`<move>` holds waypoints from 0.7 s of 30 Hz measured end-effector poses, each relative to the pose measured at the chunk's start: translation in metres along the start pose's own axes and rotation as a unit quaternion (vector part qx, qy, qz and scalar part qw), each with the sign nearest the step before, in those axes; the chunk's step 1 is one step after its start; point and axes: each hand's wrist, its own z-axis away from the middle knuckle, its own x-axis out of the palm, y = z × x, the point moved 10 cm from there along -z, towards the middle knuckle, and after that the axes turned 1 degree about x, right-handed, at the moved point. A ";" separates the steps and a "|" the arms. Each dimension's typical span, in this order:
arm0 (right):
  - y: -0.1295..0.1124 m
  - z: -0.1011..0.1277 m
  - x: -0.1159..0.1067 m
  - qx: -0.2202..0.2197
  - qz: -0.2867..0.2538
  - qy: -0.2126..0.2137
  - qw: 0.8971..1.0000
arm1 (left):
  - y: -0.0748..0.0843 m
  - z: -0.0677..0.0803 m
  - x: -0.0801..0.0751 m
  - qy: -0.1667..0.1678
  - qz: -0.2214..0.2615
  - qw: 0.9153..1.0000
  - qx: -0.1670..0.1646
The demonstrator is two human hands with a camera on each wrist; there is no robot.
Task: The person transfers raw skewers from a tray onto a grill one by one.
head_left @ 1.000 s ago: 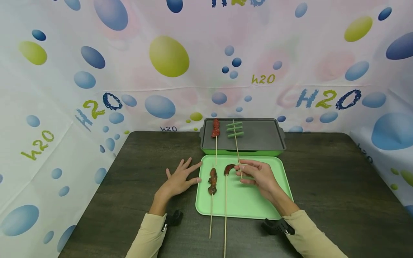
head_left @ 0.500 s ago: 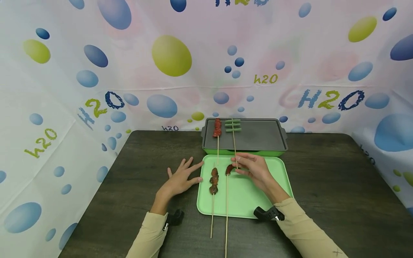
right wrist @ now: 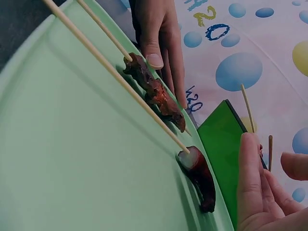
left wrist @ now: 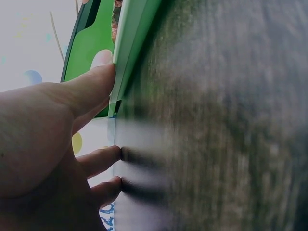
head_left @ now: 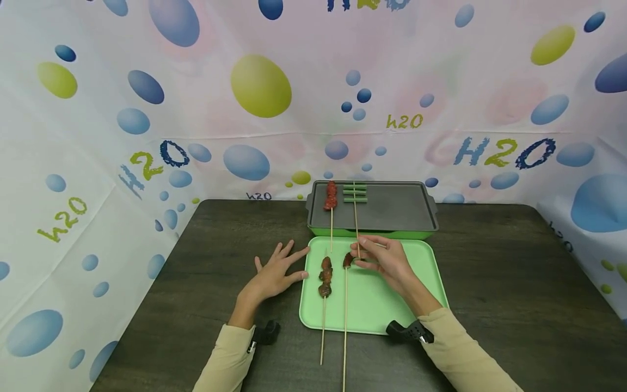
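My right hand point(head_left: 384, 261) is around the lower stick of a skewer of green bean-like pieces point(head_left: 355, 194), which lies on the grill pan point(head_left: 397, 209). In the right wrist view its thumb point(right wrist: 296, 166) and fingers stand apart, with a gap between the thumb and the stick point(right wrist: 270, 149). My left hand point(head_left: 271, 276), fingers spread, touches the left rim of the green tray point(head_left: 387, 305) with its thumb. On that tray lie a skewer of brown meat chunks point(head_left: 325, 276) and a skewer with a dark red curled piece point(right wrist: 199, 178), partly hidden by my right hand in the head view.
Left of the green pieces, a red meat skewer point(head_left: 330, 196) lies on the pan, its stick reaching over the tray. Both tray skewers' sticks extend past its front rim onto the dark wooden table point(head_left: 230, 228). A printed curtain point(head_left: 313, 109) stands behind.
My right hand has moved forward and slightly left, laying the green skewer straighter on the pan. Its fingers now stand apart around the stick. The left hand stays at the tray rim.
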 end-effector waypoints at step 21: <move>0.031 0.082 0.003 0.078 0.098 -0.152 0.980 | 0.003 0.002 0.000 0.001 0.000 1.000 -0.001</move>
